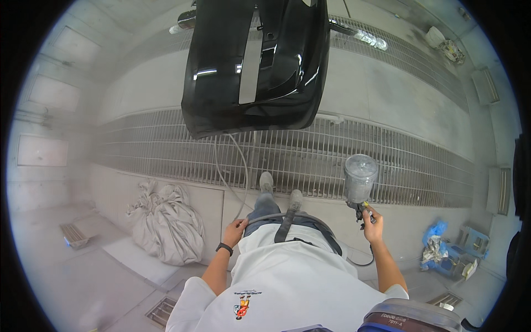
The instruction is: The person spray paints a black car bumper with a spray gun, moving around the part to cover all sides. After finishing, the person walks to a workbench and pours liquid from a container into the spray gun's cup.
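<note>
My right hand grips a spray gun topped by a clouded plastic paint cup, held out right of my body. My left hand is closed on a pale grey air hose beside my left hip; the hose runs down to the floor and across my waist. Above and ahead of both hands is a glossy black car body panel with a long slot, its supports mostly hidden. Neither hand touches the panel.
A floor grating crosses under the panel and before my feet. Crumpled pale sheeting lies at left. Blue plastic containers and crumpled wrappings sit at right. Bundled material lies at back right. Booth walls enclose the sides.
</note>
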Available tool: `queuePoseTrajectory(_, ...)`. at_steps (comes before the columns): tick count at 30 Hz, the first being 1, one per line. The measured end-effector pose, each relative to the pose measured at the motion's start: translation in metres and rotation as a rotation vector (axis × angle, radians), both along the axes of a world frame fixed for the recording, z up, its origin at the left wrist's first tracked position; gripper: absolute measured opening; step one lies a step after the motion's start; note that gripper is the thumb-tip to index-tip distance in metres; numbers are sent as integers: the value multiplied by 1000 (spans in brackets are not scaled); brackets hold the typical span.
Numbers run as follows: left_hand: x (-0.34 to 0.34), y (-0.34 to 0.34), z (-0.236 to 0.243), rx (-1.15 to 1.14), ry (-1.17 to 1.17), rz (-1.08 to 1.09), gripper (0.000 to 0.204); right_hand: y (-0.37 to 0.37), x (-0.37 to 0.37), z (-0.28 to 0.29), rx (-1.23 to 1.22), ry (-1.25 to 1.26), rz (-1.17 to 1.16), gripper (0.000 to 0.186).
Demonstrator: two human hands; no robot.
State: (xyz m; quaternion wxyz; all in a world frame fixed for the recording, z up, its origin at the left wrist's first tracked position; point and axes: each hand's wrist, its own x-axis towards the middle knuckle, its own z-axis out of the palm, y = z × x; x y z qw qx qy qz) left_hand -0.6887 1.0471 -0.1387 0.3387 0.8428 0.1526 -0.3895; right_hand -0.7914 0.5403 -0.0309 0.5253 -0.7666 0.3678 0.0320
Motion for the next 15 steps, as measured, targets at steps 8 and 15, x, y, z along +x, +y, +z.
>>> queuePoseTrajectory(8,-24,16,4,-5,-89,44,57,1,7,-13,-93,-97,151,42)
queuePoseTrajectory(15,-18,37,13,60,-53,65,59,18,12,-19,26,-68,51,43)
